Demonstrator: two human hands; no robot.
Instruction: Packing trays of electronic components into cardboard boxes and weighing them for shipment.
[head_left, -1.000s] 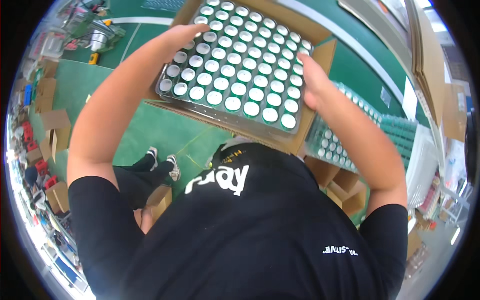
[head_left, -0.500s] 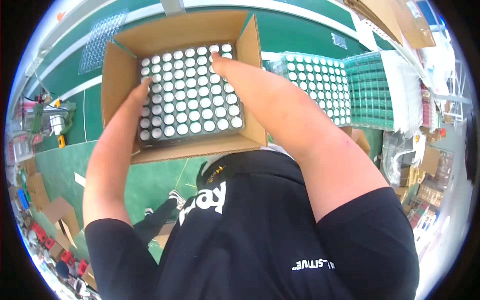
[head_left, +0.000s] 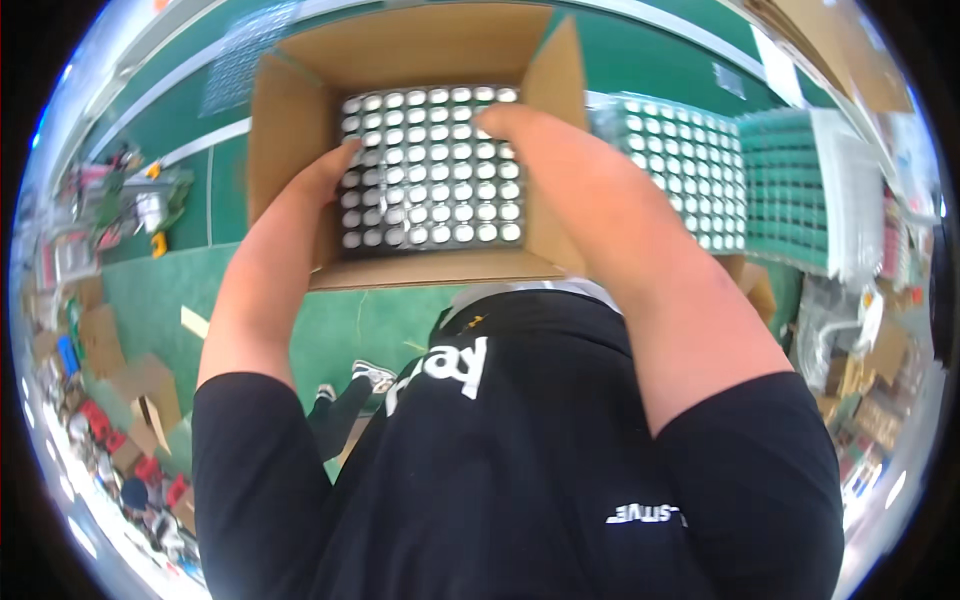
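Note:
A clear plastic tray (head_left: pixel 432 247) full of rows of small round white-topped pieces (head_left: pixel 414 173) is inside an open cardboard box (head_left: pixel 430 45). My left hand (head_left: pixel 332 170) reaches in along the tray's left side, its fingers partly hidden between tray and box wall. On the far right, my right hand (head_left: pixel 505 122) holds the tray's edge, thumb over the outer pieces and the other fingers out of sight. The tray lies level, below the box's raised flaps.
Right of the box stands another filled tray (head_left: pixel 685 170), beside a stack of clear plastic trays (head_left: pixel 785 190). An empty-looking clear blister tray (head_left: pixel 245 65) lies at the far left of the green table (head_left: pixel 650 45). Cardboard pieces (head_left: pixel 150 400) lie on the floor at lower left.
The tray now sits deeper in the box, and both hands have gone down with it. The whole scene has shifted right in the view.

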